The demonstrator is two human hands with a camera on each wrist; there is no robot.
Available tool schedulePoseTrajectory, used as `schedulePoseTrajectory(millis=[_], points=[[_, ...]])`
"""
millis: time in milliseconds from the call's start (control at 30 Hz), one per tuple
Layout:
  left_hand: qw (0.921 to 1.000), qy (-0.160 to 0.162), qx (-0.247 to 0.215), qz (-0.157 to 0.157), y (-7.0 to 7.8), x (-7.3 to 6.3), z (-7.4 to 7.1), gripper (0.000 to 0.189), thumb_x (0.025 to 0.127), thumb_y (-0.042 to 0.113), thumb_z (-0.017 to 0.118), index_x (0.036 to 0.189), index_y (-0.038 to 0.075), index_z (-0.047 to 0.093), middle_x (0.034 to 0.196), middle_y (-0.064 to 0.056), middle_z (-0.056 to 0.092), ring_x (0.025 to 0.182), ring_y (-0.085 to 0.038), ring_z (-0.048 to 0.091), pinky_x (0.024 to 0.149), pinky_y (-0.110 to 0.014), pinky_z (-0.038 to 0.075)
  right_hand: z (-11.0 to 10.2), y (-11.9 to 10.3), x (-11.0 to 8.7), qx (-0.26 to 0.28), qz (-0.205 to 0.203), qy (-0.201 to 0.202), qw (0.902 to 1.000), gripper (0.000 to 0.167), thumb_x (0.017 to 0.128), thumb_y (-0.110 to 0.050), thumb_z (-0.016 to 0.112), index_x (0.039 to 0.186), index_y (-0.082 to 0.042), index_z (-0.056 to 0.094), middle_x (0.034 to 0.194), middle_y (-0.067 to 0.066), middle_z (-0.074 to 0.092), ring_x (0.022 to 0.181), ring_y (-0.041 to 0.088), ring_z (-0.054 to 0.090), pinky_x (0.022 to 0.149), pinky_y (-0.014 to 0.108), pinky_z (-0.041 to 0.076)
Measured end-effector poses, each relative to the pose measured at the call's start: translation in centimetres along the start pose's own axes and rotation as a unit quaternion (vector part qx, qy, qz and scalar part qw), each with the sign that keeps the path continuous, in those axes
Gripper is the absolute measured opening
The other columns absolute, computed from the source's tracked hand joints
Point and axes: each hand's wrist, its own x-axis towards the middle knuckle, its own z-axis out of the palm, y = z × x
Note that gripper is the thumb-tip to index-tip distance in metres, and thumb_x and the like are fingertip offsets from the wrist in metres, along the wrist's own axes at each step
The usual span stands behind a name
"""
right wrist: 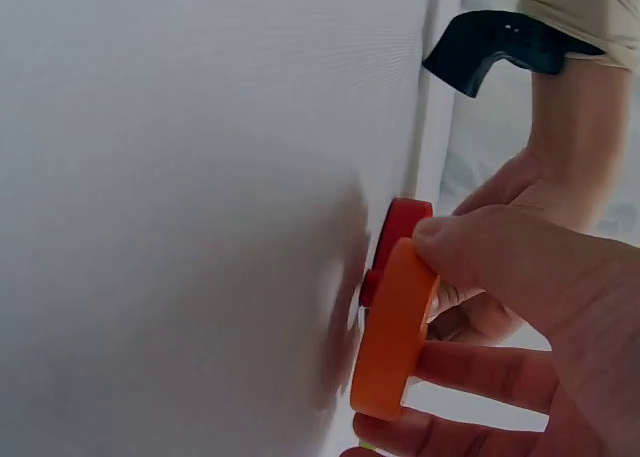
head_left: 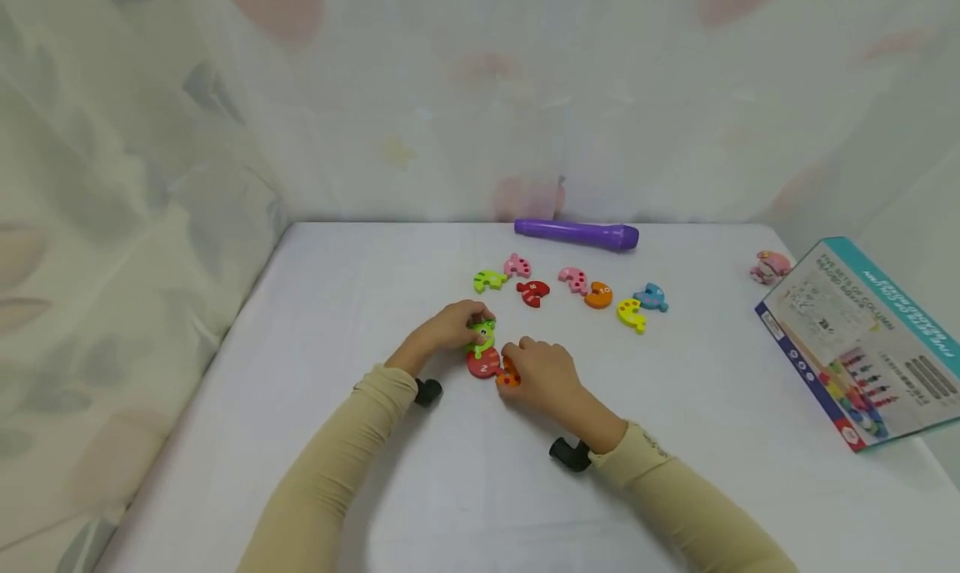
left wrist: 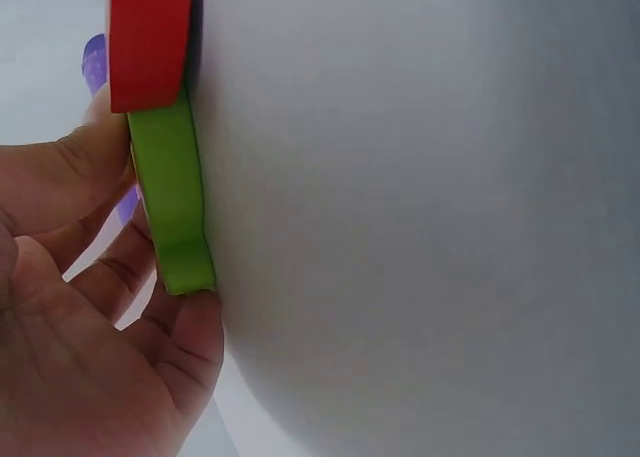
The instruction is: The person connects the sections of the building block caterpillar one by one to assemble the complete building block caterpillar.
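My left hand (head_left: pixel 452 326) grips a green puzzle piece (head_left: pixel 483 334) with a face drawn on it. In the left wrist view the thumb and fingers lie along the edge of the green piece (left wrist: pixel 170 187). Right below it on the table is a round red puzzle piece (head_left: pixel 483 364) marked 2, which the green one touches. At the red piece's right side, my right hand (head_left: pixel 546 378) pinches an orange puzzle piece (head_left: pixel 509 374) with red dots. The right wrist view shows the orange piece (right wrist: pixel 392 337) edge-on between thumb and fingers, close against the red one (right wrist: pixel 403 227).
Farther back lie several loose puzzle pieces, among them a light green (head_left: pixel 490 280), a red (head_left: pixel 533 294), a yellow (head_left: pixel 632 315) and a blue one (head_left: pixel 652 297). A purple microphone (head_left: pixel 576 233) lies behind them. At the right are a box (head_left: pixel 862 339) and a small pink object (head_left: pixel 770 267).
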Motion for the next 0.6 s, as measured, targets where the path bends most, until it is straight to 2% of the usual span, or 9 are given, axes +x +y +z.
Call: schedulePoseTrajectory(millis=[333,600], points=[[0.9999,-0.001,-0.008,-0.005,0.2,-0.06,0.0,0.034,0.082,0.006,0.067,0.115,0.009,0.06,0.104,-0.006,0.055,0.098,-0.021,0.048,0.09,-0.033,0.042,0.13,-0.17,0.01,-0.007,0.01,0.012,0.9998,0.042,0.075,-0.046,0.068,0.102,-0.013,0.062,0.075,-0.001,0.052,0.061,0.014,0.047,0.053,0.029,0.04],[0.9999,0.001,-0.013,0.005,0.29,-0.22,-0.2,0.033,0.082,0.005,0.066,0.114,0.008,0.06,0.103,-0.007,0.055,0.097,-0.021,0.049,0.089,-0.034,0.042,-0.15,-0.66,0.49,-0.034,0.01,0.007,0.9994,0.05,0.075,-0.052,0.068,0.103,-0.012,0.063,0.081,0.001,0.058,0.066,0.017,0.052,0.057,0.03,0.043]])
